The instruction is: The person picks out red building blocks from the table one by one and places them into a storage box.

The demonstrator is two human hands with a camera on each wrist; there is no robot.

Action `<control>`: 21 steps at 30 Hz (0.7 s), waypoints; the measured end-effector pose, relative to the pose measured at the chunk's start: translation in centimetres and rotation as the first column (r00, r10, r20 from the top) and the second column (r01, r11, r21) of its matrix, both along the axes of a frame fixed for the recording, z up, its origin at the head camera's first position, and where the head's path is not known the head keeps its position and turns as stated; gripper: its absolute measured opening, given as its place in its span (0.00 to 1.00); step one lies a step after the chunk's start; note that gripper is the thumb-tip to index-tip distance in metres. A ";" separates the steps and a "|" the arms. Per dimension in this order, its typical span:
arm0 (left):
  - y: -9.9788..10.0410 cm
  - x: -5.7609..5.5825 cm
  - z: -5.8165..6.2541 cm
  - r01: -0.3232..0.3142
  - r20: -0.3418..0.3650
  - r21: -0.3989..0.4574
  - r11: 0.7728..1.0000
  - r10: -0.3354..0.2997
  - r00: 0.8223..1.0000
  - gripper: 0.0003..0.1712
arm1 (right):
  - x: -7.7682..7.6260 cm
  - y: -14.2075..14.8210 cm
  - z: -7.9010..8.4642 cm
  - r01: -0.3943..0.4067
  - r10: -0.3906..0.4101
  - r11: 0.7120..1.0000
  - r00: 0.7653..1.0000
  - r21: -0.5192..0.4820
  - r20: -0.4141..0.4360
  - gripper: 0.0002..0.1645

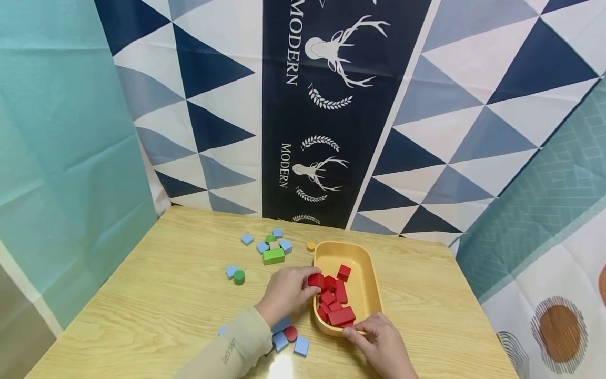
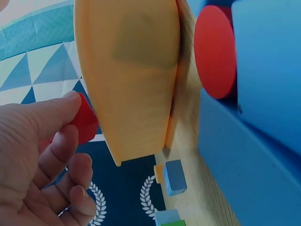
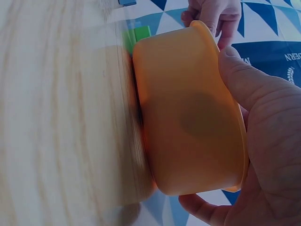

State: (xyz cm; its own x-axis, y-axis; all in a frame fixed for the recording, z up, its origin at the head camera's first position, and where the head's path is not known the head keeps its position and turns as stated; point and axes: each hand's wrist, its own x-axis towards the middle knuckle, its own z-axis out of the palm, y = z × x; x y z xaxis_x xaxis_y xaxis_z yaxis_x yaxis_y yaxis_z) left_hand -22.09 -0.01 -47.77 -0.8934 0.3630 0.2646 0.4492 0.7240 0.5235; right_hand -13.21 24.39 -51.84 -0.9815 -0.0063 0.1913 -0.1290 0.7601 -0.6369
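A yellow-orange plastic tray [image 1: 364, 289] stands on the table with several red blocks [image 1: 342, 316] heaped toward its near left side. My left hand [image 1: 284, 292] pinches a red block [image 1: 315, 281] at the tray's left rim. The left wrist view shows that block [image 2: 85, 123] between thumb and fingers, beside the tray's outer wall [image 2: 127, 99]. At the near right corner, my right hand [image 1: 382, 342] grips the tray's rim. In the right wrist view its thumb lies along the rim of the tray [image 3: 188, 113], with fingers partly hidden behind.
Beyond my left hand lie a green rectangular block [image 1: 273, 257], several small blue blocks [image 1: 285, 246] and a yellow piece [image 1: 310, 246]. A green cylinder [image 1: 239, 277] sits farther left. Near my left sleeve are blue blocks [image 1: 301, 346] and a red round piece [image 1: 291, 333]. Patterned cloth [image 1: 307, 105] hangs behind the table.
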 end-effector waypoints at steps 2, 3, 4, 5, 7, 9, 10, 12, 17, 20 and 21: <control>0.2 0.0 0.1 0.006 0.006 -0.013 1.000 -0.006 1.000 0.26 | 0.0 0.0 0.0 0.003 -0.003 1.000 1.000 0.001 -0.003 0.08; 0.4 0.0 0.0 0.011 0.009 -0.017 1.000 -0.011 1.000 0.26 | 0.0 0.0 0.0 0.004 -0.004 1.000 1.000 0.002 -0.006 0.08; 0.4 0.0 0.0 0.016 0.010 -0.023 1.000 -0.016 1.000 0.27 | 0.0 0.1 0.1 0.004 -0.004 1.000 1.000 0.002 -0.011 0.08; 0.5 0.0 -0.1 0.020 0.012 -0.027 0.999 -0.020 1.000 0.28 | 0.0 0.1 0.0 0.002 -0.002 1.000 1.000 0.003 -0.018 0.08; 0.6 -0.1 -0.3 0.025 0.011 -0.038 0.999 -0.025 1.000 0.30 | 0.0 0.1 0.0 0.000 0.000 1.000 1.000 0.003 -0.024 0.09; 0.6 0.0 -0.6 0.028 0.010 -0.039 0.999 -0.028 1.000 0.32 | 0.0 0.1 -0.1 -0.002 0.002 1.000 1.000 0.001 -0.025 0.09; 0.6 0.0 -0.7 0.027 0.006 -0.039 0.999 -0.027 1.000 0.31 | 0.0 0.1 -0.1 -0.002 0.002 1.000 1.000 0.000 -0.023 0.09; 0.4 -0.1 -0.8 0.023 -0.008 -0.030 0.999 -0.023 1.000 0.28 | 0.0 0.0 -0.1 0.001 -0.001 1.000 1.000 -0.001 -0.016 0.09; -0.8 0.1 -1.1 0.021 0.001 -0.012 1.000 -0.021 1.000 0.12 | -0.1 0.0 -0.1 0.001 -0.001 1.000 1.000 -0.004 -0.007 0.08; -1.9 0.4 -1.4 0.092 0.088 -0.063 0.994 -0.086 0.992 0.08 | -0.1 0.0 -0.1 0.001 -0.001 1.000 1.000 -0.010 -0.010 0.08; -2.3 0.7 -1.5 0.134 0.129 -0.091 0.987 -0.121 0.984 0.08 | 0.0 0.0 -0.1 0.001 -0.001 1.000 1.000 -0.012 -0.013 0.09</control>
State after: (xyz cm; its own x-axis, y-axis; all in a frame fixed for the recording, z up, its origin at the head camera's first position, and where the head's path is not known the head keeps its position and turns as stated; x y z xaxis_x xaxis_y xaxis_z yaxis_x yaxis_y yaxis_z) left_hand -21.44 -2.34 -49.29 -0.8616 0.4949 0.1130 0.4780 0.7159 0.5089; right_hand -13.26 24.39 -51.90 -0.9789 -0.0028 0.2042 -0.1366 0.7525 -0.6443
